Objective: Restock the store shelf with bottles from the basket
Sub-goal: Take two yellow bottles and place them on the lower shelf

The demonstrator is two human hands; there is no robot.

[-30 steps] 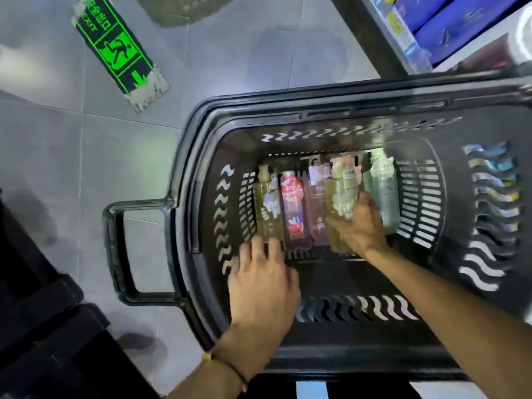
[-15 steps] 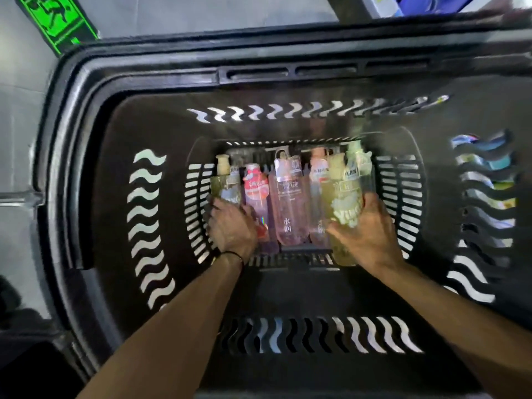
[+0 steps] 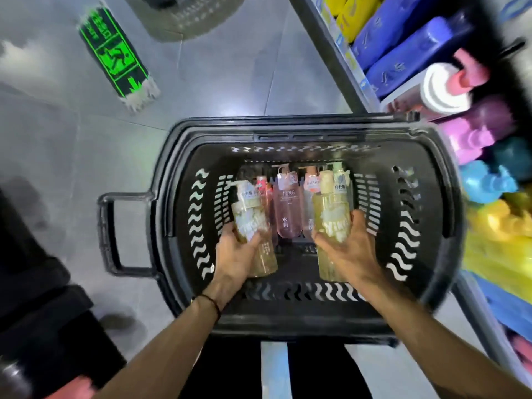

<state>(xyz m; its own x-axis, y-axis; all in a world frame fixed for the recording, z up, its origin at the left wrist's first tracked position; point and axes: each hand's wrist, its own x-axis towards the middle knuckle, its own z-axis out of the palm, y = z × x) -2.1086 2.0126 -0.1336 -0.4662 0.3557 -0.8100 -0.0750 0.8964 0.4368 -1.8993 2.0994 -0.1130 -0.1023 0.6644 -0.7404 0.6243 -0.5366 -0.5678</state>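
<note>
Head view: both hands (image 3: 239, 254) grip yellow bottles (image 3: 331, 220) over basket (image 3: 288, 128)

**Basket open on top, far end packed**
The basket (image 3: 305, 131) is open above. Pink bottles (image 3: 288, 214) lie side by side, touching, against its far wall. The left grip (image 3: 234, 256) around the left yellow bottle (image 3: 250, 214) and the right grip (image 3: 349, 251) around the right yellow bottle (image 3: 331, 214) flank them, with bare basket bottom between the wrists. The shelf (image 3: 339, 56) and its jutting coloured containers (image 3: 489, 180) crowd the basket's right edge. Open floor (image 3: 57, 145) lies beyond the handle (image 3: 106, 234) on the left.
</note>
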